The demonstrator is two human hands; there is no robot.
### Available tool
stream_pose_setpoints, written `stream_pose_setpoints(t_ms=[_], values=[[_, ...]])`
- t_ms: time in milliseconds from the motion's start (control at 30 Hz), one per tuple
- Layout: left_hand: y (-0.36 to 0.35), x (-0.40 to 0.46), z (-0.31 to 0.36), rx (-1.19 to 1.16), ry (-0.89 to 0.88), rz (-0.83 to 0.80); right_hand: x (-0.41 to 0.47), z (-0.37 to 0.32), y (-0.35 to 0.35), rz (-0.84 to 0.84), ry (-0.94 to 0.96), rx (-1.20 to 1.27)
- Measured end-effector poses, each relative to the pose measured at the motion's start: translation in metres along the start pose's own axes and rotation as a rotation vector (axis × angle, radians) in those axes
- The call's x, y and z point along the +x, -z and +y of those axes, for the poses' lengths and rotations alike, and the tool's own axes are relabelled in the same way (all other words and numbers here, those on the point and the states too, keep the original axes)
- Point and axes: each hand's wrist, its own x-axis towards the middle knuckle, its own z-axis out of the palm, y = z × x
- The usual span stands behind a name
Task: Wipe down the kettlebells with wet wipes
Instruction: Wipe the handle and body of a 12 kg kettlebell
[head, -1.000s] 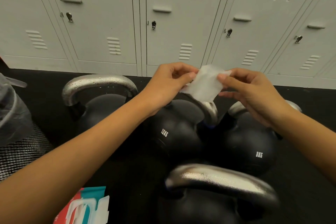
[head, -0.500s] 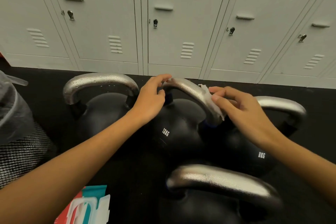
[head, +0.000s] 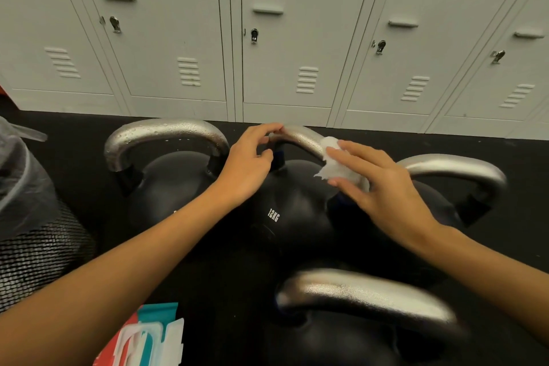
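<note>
The black floor point(head: 89, 140) carries four kettlebells. Around the 12KG kettlebell point(head: 297, 211): one to its left point(head: 166, 175), one to its right point(head: 439, 202), one nearer the camera point(head: 356, 336). A wipes pack point(head: 142, 339) and mesh bin point(head: 32, 246) lie further left.

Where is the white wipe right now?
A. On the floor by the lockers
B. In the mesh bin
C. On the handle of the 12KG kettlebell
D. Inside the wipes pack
C: the right hand presses the wipe against the silver handle of the 12KG kettlebell.
</note>
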Motion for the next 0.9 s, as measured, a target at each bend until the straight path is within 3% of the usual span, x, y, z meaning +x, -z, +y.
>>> stream_pose_setpoints(t_ms=[100, 267, 367, 633, 900], values=[[0.0, 0.0, 0.0, 0.009, -0.006, -0.007, 0.017, -0.006, -0.005, -0.055, 0.029, -0.074], [0.002, 0.0, -0.001, 0.008, -0.016, -0.023, 0.007, -0.006, 0.0, -0.035, -0.104, 0.208], [0.003, 0.0, -0.003, 0.016, -0.023, -0.026, -0.017, 0.005, 0.005, -0.054, -0.064, 0.204], [0.003, 0.001, -0.005, 0.003, -0.025, -0.027, -0.021, 0.021, 0.005, -0.057, 0.336, -0.352], [-0.001, -0.006, -0.012, -0.051, 0.027, 0.06, 0.048, -0.004, -0.01, -0.16, 0.372, -0.553]])
